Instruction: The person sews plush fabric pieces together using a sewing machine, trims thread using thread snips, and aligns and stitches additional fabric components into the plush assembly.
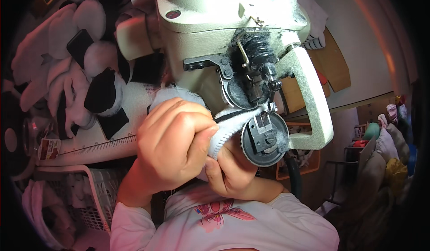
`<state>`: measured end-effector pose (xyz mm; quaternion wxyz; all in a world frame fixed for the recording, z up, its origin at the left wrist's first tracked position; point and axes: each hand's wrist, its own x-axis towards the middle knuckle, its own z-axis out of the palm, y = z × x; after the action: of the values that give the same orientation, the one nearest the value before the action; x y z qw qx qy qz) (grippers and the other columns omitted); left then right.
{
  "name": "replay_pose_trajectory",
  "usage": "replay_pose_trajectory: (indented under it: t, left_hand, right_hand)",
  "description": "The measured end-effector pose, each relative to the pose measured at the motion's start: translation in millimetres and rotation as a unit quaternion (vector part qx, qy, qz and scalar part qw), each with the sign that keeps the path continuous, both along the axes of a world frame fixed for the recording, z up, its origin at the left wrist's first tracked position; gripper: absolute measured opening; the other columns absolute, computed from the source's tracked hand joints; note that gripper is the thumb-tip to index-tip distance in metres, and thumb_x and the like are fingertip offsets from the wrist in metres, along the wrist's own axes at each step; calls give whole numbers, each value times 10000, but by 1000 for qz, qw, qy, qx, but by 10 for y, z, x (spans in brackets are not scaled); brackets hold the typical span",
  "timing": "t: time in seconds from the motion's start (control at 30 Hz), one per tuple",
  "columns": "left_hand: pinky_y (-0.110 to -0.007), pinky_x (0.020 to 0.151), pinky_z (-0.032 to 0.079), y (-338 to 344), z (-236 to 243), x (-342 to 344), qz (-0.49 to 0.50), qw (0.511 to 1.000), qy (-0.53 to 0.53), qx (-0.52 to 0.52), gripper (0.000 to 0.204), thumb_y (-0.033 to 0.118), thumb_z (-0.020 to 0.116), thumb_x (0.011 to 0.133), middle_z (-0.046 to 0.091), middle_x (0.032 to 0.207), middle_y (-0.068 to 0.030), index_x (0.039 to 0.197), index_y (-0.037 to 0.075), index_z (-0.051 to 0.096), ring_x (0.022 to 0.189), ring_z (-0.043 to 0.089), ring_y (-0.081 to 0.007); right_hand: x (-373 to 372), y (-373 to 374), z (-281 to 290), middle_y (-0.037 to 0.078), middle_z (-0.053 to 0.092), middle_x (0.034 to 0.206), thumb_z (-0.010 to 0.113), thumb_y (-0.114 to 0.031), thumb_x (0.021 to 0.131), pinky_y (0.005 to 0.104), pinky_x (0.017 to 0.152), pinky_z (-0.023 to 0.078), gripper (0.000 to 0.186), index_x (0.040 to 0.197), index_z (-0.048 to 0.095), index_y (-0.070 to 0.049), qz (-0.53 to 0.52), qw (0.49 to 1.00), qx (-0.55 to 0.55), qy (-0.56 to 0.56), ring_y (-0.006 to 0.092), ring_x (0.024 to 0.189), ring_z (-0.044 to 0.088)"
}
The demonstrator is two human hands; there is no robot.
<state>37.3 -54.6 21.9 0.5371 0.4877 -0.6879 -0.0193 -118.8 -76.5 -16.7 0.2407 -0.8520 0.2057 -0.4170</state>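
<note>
A pale cream sewing machine (192, 40) stands in front of me, with lint caked around its spring and needle parts. Its round dark feed disc (273, 155) has a knurled rim. A white fleecy fabric piece (220, 140), with a dark strip and a ribbed, stitched-looking edge, runs from my hands to the disc. My left hand (172, 143) pinches this piece left of the disc, fingers curled over. My right hand (235, 170) is closed on it from below, thumb up beside the left fingers; its other fingers are partly hidden behind the fabric and the disc.
White fleecy pieces with black patches (105, 92) are heaped on the table at the left. A printed ruler scale (105, 144) runs along the table's near edge. Below it stands a white plastic basket (99, 188) with white pieces. A curved cream arm (316, 99) of the machine rises right of the disc.
</note>
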Motion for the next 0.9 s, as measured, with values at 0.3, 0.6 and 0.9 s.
replay_pose_trajectory:
  t: [0.3,0.6,0.9]
  left_hand:
    - [-343,513,397,-134,-49,113,14,985,-135,-109,190,21,689,706,573,750,-112,843,3,560,582,520,-243]
    - [-364,580,425,-1,45,-107,90,961,-244,-92,261,5,712,757,601,848,-107,975,23,570,665,543,-251]
    - [-371,797,416,159,-13,137,11,998,63,27,318,327,642,831,537,1146,-188,905,20,616,964,513,-257]
  right_hand:
    - [24,-31,-63,192,627,1012,637,-98,859,423,867,452,326,1131,616,80,-13,1000,22,8,326,934,604]
    - [-66,-21,-236,147,655,1073,665,-88,833,464,944,432,264,1087,664,-16,-62,997,33,-35,336,1008,619]
    - [-476,-46,78,-14,464,867,755,-174,749,203,607,399,231,942,641,-228,-215,931,-288,-73,152,751,442]
